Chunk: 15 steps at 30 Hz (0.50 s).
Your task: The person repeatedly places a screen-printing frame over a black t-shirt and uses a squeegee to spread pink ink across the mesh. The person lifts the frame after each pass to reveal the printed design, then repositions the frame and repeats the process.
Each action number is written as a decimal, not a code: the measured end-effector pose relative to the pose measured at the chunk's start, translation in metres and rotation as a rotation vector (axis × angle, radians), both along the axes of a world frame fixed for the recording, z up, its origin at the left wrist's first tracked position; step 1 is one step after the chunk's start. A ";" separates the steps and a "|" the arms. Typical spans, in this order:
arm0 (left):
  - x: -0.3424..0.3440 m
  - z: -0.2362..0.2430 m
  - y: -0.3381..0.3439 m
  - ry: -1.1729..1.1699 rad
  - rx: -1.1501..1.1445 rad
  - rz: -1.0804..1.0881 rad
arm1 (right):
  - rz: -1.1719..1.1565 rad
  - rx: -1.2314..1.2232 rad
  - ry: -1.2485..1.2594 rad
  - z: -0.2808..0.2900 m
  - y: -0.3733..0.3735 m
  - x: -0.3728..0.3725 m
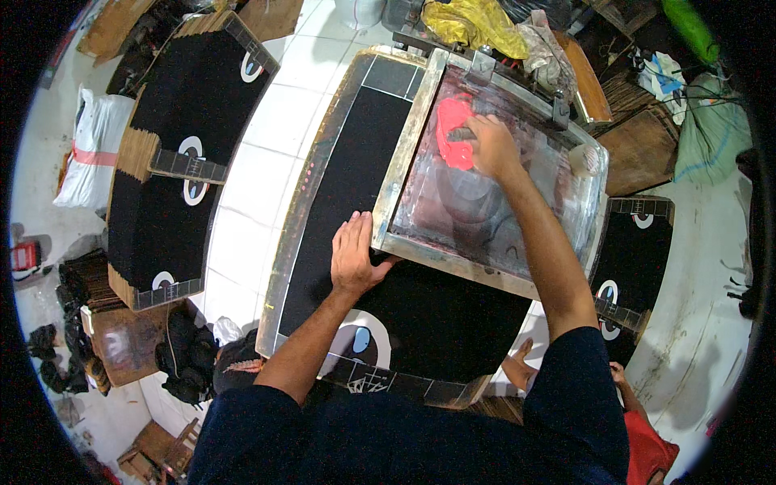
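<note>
A screen-printing frame with wooden edges lies over a board covered in black fabric. Bright pinkish-red ink is pooled on its mesh, in the far left part. My right hand is closed at the ink's right side, around a dark squeegee that the fingers mostly hide. At the near left corner of the frame, my left hand rests on the black fabric with fingers stretched out, its thumb against the frame's corner. Below it a printed eye in white, grey and blue shows on the fabric.
More black fabric panels with printed eyes lie on boards at the left and right. Metal hinge clamps hold the frame's far side. A white cup stands on its right edge. A person in a red shirt is at lower right.
</note>
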<state>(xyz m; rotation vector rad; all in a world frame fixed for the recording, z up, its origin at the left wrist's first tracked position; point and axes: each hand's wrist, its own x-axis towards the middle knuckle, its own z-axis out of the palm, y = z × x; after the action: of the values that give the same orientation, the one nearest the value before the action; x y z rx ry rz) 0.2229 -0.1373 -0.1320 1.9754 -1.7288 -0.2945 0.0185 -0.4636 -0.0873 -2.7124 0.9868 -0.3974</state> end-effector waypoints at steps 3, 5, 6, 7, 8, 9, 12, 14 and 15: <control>0.001 0.003 -0.002 -0.019 -0.032 -0.002 | 0.009 0.011 0.032 0.007 -0.005 -0.002; 0.001 0.004 -0.004 -0.034 -0.022 -0.007 | -0.006 -0.052 -0.008 0.009 -0.029 0.015; 0.000 0.004 -0.004 -0.040 -0.018 -0.009 | -0.013 -0.097 -0.047 0.007 -0.036 0.023; 0.000 0.004 -0.004 -0.041 -0.003 -0.001 | -0.026 -0.146 -0.087 0.005 -0.042 0.030; 0.000 0.004 -0.004 -0.046 -0.019 -0.007 | -0.064 -0.163 -0.087 0.002 -0.043 0.034; 0.000 0.004 -0.003 -0.043 -0.027 -0.008 | -0.054 -0.174 -0.095 0.000 -0.042 0.034; 0.001 0.005 -0.002 -0.024 -0.001 -0.020 | -0.072 -0.099 -0.013 0.000 -0.021 0.019; 0.001 0.005 -0.001 0.012 -0.001 -0.021 | -0.029 -0.048 -0.002 0.003 0.006 -0.002; 0.001 0.004 -0.002 0.043 -0.011 -0.016 | -0.061 -0.062 0.027 0.003 0.021 -0.008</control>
<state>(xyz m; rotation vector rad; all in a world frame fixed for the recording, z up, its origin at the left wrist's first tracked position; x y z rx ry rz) 0.2241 -0.1392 -0.1278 1.9347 -1.7165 -0.3296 0.0102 -0.4424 -0.0846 -2.7548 1.0846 -0.4100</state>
